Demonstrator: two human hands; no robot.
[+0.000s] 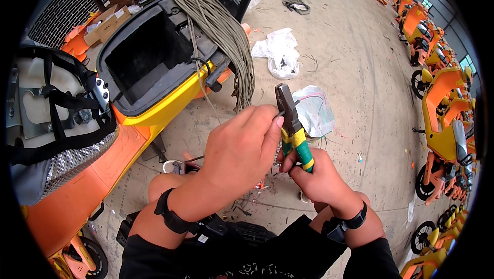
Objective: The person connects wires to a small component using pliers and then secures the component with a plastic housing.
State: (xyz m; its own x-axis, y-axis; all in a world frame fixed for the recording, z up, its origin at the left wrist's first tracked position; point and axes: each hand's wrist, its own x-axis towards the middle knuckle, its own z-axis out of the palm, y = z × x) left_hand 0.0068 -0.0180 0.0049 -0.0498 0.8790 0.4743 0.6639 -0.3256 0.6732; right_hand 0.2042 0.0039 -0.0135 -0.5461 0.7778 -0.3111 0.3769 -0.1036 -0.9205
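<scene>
My right hand (319, 176) is wrapped round the green and yellow handles of a pair of pliers (289, 111), whose dark metal jaws point up and away from me. Close beside the jaws, my left hand (242, 142) is closed, thumb against forefinger, on a thin dark cable (279, 115). A short dark end pokes out on the jaws' other side. Most of the cable is hidden by my fingers, and whether the jaws bite on it is hard to tell.
On my left stands a yellow and orange scooter (170, 119) with an open black compartment (139, 57). A bundle of grey-green cable (221, 27) hangs over it. White plastic bags (280, 52) and wire scraps lie on the concrete floor. Rows of orange and yellow scooters (445, 114) line the right side.
</scene>
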